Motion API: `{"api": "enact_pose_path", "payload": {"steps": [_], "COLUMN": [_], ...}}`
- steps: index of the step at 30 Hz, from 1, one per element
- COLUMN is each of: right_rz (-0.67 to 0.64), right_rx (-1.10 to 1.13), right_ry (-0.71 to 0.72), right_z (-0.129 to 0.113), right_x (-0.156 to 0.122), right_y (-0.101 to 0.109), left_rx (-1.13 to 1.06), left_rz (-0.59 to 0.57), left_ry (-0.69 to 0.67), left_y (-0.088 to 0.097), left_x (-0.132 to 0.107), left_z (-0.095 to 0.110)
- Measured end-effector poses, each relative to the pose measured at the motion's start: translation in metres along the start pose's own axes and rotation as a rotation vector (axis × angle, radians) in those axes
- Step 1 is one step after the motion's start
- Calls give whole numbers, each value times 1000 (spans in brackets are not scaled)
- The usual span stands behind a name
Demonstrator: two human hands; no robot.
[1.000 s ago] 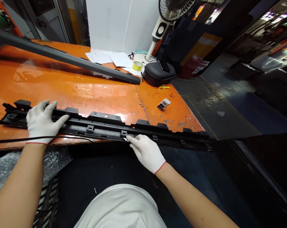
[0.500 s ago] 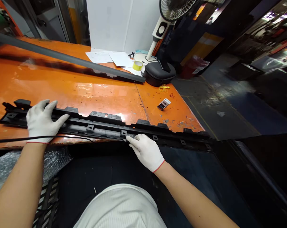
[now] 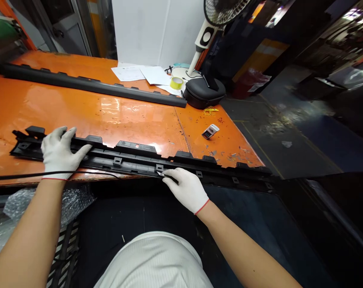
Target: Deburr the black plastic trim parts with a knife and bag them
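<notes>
A long black plastic trim strip [image 3: 133, 158] with clips lies along the near edge of the orange table [image 3: 79, 112]. My left hand [image 3: 59, 151], in a white glove, rests flat on the strip's left part with fingers spread. My right hand [image 3: 185, 188], also gloved, pinches a small metal blade or clip [image 3: 161, 173] against the strip's near edge at the middle. A thin black cable [image 3: 79, 173] runs along the table edge under my left wrist.
A second long black strip [image 3: 91, 85] lies across the far side of the table. Papers [image 3: 139, 74], a yellow tape roll [image 3: 176, 83], a black case [image 3: 203, 94], a fan base [image 3: 203, 38] and a small box [image 3: 210, 131] sit at the right. Bubble wrap [image 3: 49, 202] lies below the table.
The far black strip has come down flat onto the table and lies further left. My hands stay almost where they were on the near strip.
</notes>
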State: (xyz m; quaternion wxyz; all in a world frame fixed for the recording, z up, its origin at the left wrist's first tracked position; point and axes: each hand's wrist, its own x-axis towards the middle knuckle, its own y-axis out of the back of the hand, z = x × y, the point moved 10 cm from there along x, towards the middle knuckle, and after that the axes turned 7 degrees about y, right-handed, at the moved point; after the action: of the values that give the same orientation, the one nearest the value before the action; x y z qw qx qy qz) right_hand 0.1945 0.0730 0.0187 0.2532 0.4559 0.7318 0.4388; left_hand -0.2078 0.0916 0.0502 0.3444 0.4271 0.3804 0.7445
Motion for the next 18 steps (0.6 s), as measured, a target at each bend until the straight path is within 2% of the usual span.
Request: {"api": "enact_pose_path", "payload": {"steps": [6, 9, 13, 16, 18], "right_rz": [-32, -27, 21, 63, 96], "right_rx": [-162, -247, -316, -317, -276], "right_ry": [91, 83, 70, 67, 55], "right_z": [-16, -12, 12, 36, 50], "right_x": [9, 9, -3, -14, -21], "right_y": [-21, -19, -4, 7, 15], "left_rx": [40, 28, -5, 39, 42], "left_rz": [-53, -62, -70, -10, -14], "left_ry": [62, 25, -48, 55, 142], "left_y": [-2, -1, 3, 10, 10], "left_x": [-2, -4, -4, 3, 9], "left_z": [-1, 3, 3, -17, -31]}}
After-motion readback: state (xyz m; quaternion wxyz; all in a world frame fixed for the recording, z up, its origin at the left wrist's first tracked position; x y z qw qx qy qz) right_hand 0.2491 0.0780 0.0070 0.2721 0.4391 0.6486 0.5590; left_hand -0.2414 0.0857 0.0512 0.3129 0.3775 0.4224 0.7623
